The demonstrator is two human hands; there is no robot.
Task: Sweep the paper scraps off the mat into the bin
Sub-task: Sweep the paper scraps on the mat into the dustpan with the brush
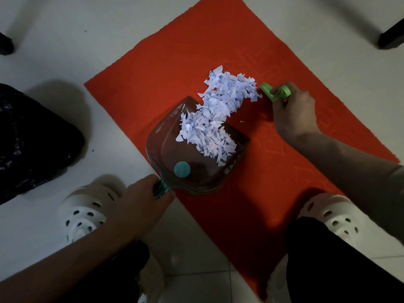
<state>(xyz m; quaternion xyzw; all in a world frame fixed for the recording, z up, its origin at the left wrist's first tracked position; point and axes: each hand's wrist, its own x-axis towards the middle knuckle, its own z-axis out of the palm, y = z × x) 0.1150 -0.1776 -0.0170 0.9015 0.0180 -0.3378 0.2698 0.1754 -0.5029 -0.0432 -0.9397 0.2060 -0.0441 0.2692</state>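
Both hands' fingers curled tight: left hand [142, 206] on dustpan [192, 149] handle, right hand [294, 114] on, seemingly, green brush [276, 92].

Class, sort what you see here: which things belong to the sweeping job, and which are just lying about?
In the job:
white paper scraps
red mat
clear dustpan with teal handle, gripped by left hand
green brush, gripped by right hand
black bin bag

Lying about:
black furniture legs
white tiled floor

- No text, brand or number can be read anywhere.
- The paper scraps [220, 114] carry faint blue print and grid lines, too small and torn to make out.
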